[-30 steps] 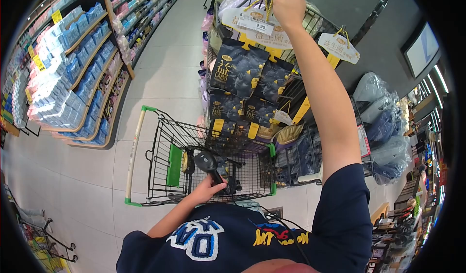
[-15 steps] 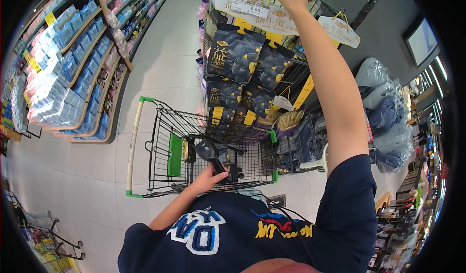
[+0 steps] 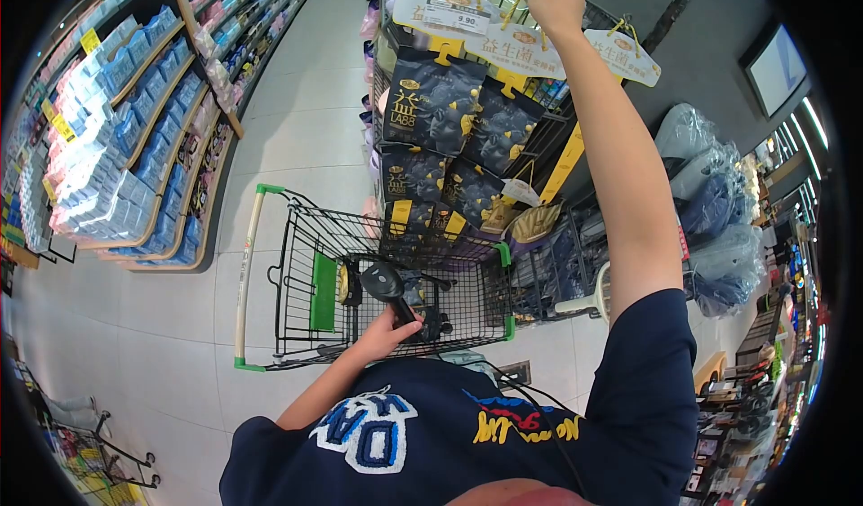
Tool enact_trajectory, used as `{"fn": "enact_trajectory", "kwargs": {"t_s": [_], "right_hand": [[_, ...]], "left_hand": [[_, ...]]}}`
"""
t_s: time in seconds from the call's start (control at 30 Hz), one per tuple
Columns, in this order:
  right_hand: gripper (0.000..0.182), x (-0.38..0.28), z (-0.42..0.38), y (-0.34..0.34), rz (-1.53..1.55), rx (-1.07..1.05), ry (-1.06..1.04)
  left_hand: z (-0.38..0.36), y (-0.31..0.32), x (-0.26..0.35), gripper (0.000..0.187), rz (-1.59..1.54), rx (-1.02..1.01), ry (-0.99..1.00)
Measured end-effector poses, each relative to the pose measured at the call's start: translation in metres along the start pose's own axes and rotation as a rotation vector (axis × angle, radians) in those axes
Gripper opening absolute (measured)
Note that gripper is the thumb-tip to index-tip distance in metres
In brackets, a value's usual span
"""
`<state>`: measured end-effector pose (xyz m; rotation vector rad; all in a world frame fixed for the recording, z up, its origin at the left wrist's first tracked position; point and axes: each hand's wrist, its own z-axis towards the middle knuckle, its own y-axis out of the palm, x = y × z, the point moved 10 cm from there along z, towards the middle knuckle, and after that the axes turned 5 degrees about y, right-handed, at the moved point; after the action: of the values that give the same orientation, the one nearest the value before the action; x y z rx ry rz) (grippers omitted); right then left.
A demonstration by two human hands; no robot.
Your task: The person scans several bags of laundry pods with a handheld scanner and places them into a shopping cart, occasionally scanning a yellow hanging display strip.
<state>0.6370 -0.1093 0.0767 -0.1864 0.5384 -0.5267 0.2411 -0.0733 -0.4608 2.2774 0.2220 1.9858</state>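
My left hand (image 3: pixel 390 333) is wrapped round the handle of a black handheld scanner (image 3: pixel 384 283), above the shopping cart (image 3: pixel 329 290) with green ends. My right hand (image 3: pixel 556 3) is raised at the top of the view, its fingers pinched together beside the yellow cord of a hanging white tag (image 3: pixel 514 49); whatever it grips is too small to make out. Left of it hangs another white tag (image 3: pixel 442 13) with a 9.90 price label. Black and yellow packages (image 3: pixel 431 102) hang in rows on the rack below the tags.
A curved shelf (image 3: pixel 144 146) with blue and white packs stands at the left. Plastic-wrapped goods (image 3: pixel 715 200) hang at the right. Another cart (image 3: pixel 112 457) is at the lower left, near a person's foot. A cable runs down over my shirt.
My right hand has moved slightly right and down, and more of its fingers shows. The tags have shifted slightly. My left hand keeps its hold on the scanner.
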Motion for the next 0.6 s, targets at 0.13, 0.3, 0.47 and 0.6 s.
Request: {"fn": "enact_trajectory", "kwargs": {"t_s": [0.13,0.3,0.47,0.6], "right_hand": [[0.018,-0.002,0.001,-0.006,-0.024,-0.061,0.092],[0.016,0.013,0.023,0.008,-0.022,-0.194,0.242],[0.021,0.015,0.035,0.023,-0.011,-0.443,0.344],[0.018,0.007,0.052,0.023,-0.296,-0.362,0.174]], "left_hand": [[-0.002,0.000,-0.005,0.031,-0.016,0.009,-0.013],[-0.002,0.006,-0.004,0.031,-0.008,-0.010,-0.023],[-0.003,0.006,-0.001,0.034,0.018,-0.011,-0.029],[-0.003,0.007,-0.007,0.035,0.008,-0.007,-0.031]]}}
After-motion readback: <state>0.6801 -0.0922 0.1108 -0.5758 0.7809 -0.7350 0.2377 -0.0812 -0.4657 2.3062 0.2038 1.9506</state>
